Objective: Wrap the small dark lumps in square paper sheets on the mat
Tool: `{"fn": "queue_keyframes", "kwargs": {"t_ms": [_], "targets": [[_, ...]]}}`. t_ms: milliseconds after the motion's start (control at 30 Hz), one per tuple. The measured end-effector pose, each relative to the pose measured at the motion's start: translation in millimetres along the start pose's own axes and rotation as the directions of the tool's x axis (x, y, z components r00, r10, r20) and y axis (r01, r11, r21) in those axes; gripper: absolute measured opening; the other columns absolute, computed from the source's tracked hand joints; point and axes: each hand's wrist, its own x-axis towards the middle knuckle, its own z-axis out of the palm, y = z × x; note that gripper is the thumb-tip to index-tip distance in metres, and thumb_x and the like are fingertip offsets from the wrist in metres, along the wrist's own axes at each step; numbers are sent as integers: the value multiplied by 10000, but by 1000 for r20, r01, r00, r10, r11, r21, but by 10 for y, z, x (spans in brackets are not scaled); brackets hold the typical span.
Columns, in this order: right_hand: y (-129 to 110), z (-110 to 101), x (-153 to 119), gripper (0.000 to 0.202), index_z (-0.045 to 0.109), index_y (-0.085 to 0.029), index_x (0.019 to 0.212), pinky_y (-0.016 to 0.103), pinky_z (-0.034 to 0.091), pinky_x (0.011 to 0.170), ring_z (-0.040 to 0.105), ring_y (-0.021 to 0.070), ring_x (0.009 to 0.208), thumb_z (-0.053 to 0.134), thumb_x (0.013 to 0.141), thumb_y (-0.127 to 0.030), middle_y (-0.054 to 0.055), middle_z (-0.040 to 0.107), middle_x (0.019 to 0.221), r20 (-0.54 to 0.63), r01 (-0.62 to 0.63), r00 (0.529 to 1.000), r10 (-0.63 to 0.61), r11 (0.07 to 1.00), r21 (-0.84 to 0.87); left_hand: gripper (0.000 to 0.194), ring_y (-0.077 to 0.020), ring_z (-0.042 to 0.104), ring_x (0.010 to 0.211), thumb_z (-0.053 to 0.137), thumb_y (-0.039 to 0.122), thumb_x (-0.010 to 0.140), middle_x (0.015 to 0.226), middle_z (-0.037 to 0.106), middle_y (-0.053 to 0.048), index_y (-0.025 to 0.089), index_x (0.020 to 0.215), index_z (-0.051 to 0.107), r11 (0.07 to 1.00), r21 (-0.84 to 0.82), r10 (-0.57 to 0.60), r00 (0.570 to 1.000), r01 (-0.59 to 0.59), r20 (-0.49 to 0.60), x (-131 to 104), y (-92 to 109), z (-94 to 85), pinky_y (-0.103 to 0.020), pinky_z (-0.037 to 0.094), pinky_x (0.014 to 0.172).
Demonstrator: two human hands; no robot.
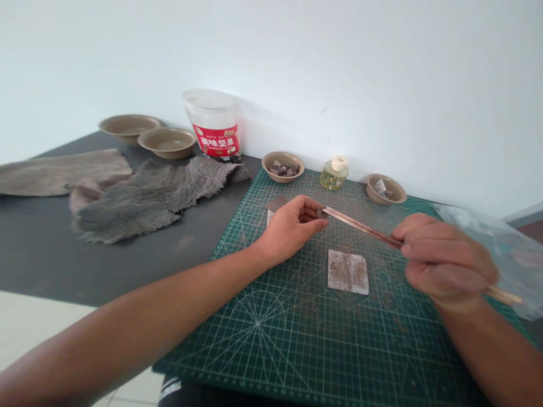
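Note:
My left hand (292, 228) is closed in a pinch on a small dark piece (322, 213) above the green cutting mat (288, 345). My right hand (449, 257) is wrapped round thin wooden sticks (360, 226), whose tips meet the small piece at my left fingertips. The sticks look reddish brown along the middle and pale at the far right end. Below them a square white pad (348, 272) with brown stains lies flat on the mat. Partly behind my left hand is a brown and white item (275, 204).
Along the mat's back stand a bowl of small stones (283, 167), a glass bottle (334, 173) and a bowl with white pieces (386, 189). Clear plastic (504, 249) lies right. Grey cloths (139, 198), two bowls (168, 142) and a tub (215, 127) are left.

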Motion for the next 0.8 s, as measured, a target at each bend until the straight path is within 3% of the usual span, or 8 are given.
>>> {"fn": "queue_keyframes", "kwargs": {"t_ms": [133, 400, 667, 800], "targets": [[-9, -17, 26, 368, 721, -296, 692, 389, 504, 479, 583, 190, 480, 589, 913, -559, -2, 615, 566, 17, -76, 997, 76, 997, 13, 242, -125, 669, 775, 740, 210, 805, 869, 698, -12, 155, 1002, 612, 999, 41, -7, 1000, 8, -9, -11, 9, 0, -264, 539, 720], [10, 34, 289, 379, 686, -261, 645, 365, 415, 457, 498, 178, 448, 590, 933, -489, -3, 539, 494, -19, -261, 964, 266, 955, 140, 241, -144, 671, 801, 743, 258, 804, 875, 699, -7, 189, 1006, 630, 984, 175, 39, 999, -45, 35, -19, -34, 2, -283, 540, 733], [32, 95, 236, 284, 662, -307, 697, 353, 393, 438, 475, 169, 432, 579, 955, -392, -26, 562, 521, 0, -242, 969, 246, 951, 193, 208, -141, 666, 799, 723, 266, 826, 875, 697, -1, 187, 999, 638, 956, 280, 73, 996, -84, 50, -52, -5, 18, -282, 534, 741], [6, 110, 192, 359, 641, -264, 659, 336, 369, 413, 484, 162, 440, 538, 974, -402, -15, 529, 511, 12, -260, 965, 261, 955, 144, 192, -144, 670, 802, 719, 261, 825, 874, 701, -2, 189, 986, 642, 946, 309, 80, 995, -96, 63, -49, -20, 19, -289, 536, 747]]}}
